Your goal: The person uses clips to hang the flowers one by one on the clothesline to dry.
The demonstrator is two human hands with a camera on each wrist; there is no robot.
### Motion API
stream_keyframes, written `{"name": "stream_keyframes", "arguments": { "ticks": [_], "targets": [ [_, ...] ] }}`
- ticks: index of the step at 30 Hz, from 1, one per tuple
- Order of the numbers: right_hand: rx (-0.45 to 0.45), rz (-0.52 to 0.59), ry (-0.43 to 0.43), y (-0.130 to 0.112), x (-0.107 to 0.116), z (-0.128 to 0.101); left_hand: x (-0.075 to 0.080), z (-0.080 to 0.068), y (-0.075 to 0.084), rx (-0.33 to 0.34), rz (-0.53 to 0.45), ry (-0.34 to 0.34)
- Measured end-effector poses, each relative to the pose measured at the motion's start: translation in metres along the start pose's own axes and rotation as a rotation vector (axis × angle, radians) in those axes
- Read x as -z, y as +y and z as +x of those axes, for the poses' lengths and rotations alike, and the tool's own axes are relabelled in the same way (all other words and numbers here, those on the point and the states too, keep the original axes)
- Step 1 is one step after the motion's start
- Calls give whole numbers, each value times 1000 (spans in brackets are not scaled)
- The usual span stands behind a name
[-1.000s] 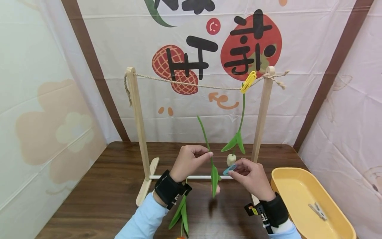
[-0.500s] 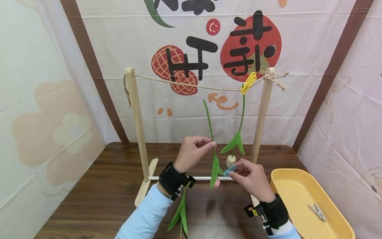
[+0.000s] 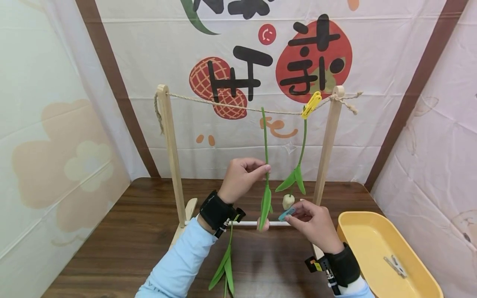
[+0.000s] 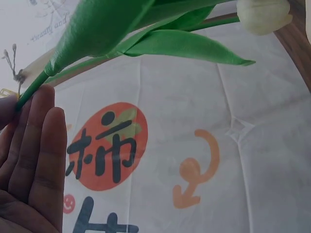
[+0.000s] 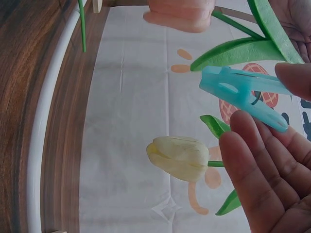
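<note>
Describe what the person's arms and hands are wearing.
Both hands are bare: left hand, right hand. Each forearm has a light blue sleeve. A black wrist strap sits on the left wrist, and another on the right bears a small yellow-marked fitting.

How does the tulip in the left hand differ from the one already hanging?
The held tulip is pinched by the left hand, unclipped; the hanging tulip hangs from the rope by a yellow clothespin. Held bloom pink, hanging bloom cream. Both hang bloom-down, with green stems.
</note>
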State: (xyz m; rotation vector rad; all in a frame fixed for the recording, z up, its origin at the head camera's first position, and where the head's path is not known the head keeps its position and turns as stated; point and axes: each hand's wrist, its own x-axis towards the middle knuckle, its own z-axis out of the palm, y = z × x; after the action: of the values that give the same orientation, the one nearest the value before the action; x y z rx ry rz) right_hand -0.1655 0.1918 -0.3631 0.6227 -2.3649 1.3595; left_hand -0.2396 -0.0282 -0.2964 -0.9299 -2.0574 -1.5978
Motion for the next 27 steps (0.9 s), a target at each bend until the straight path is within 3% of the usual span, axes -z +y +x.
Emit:
{"name": "stream_keyframes", "arguments": {
  "ticks": [9,14,21,27],
  "targets": [
    [-11,14,-4,-12,1,-2,3,6,-1,-13,10,-9],
    [0,-2,-3,-13,-1,-2,4,8,2,12,37,0],
    [21,-8,23,22,-5,-1,6,9,-4,26,42,-3],
    [55,17,51,26,-5,0,8,10,-5,27,58,-11]
  ]
}}
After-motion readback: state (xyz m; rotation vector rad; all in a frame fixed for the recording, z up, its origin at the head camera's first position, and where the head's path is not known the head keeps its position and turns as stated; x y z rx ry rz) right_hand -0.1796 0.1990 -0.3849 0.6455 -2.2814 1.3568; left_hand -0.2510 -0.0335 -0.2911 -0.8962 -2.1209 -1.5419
